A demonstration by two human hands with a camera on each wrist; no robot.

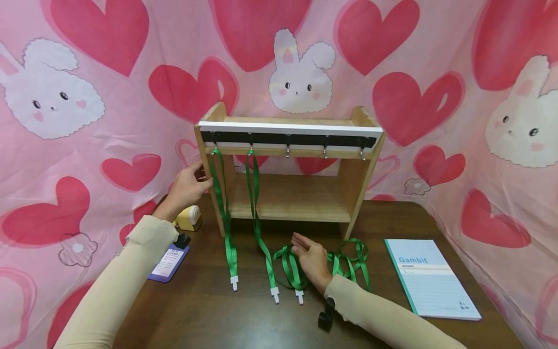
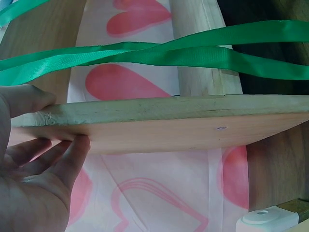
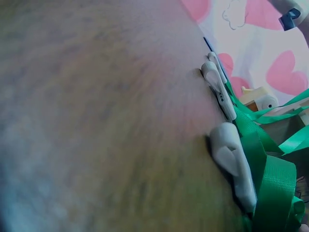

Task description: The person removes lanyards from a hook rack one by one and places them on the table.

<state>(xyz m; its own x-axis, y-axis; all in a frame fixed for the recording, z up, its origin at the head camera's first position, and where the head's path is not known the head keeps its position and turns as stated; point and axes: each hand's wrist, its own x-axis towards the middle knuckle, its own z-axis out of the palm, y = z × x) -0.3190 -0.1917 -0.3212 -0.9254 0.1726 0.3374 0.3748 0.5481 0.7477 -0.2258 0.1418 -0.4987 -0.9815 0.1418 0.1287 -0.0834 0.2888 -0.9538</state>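
A small wooden shelf (image 1: 289,196) stands on the table, with several metal hooks along its white front rail (image 1: 287,128). My left hand (image 1: 188,188) holds the shelf's left side panel; in the left wrist view the thumb lies on one face of the panel (image 2: 154,113) and the fingers on the other. Two green lanyards, one at the far left (image 1: 231,254) and one beside it (image 1: 255,194), hang from the first two hooks. My right hand (image 1: 315,264), fingers extended, is at a heap of green lanyards (image 1: 293,267) on the table. Whether it touches them is unclear.
More lanyard loops (image 1: 359,264) lie right of the right hand. A notebook (image 1: 431,281) is at the table's right. On the left are a purple-edged card holder (image 1: 170,261) and a yellow-and-white object (image 1: 189,218). A patterned pink cloth surrounds the table.
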